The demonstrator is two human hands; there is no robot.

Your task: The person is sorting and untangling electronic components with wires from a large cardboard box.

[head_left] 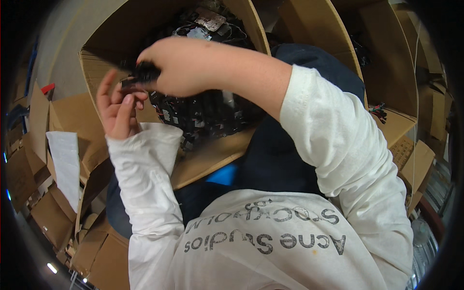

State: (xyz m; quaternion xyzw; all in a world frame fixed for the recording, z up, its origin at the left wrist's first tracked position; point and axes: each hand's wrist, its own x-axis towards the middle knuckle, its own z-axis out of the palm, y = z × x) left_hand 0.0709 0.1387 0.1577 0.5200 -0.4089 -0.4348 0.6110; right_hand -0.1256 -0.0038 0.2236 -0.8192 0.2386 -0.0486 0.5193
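Observation:
My right hand [181, 65] reaches across from the right, its fingers closed on a small bundle of black parts [146, 73]. Motion blurs the bundle, so its exact kind is unclear. Just left of it, my left hand [118, 106] is turned up with fingers loosely curled and apart. Its fingertips are close beside the black bundle; whether they touch it cannot be made out. Both hands are over a large cardboard box [208, 164] containing a heap of black electronic parts and cables [203, 113]. A few silvery metal pieces [211, 19] lie at the heap's far end.
More open cardboard boxes [309, 24] stand to the right, one with coloured wire ends [378, 113] at its edge. On the left are cardboard flaps [72, 113] and a white sheet [65, 164]. My dark-trousered leg [285, 145] is against the box's right side.

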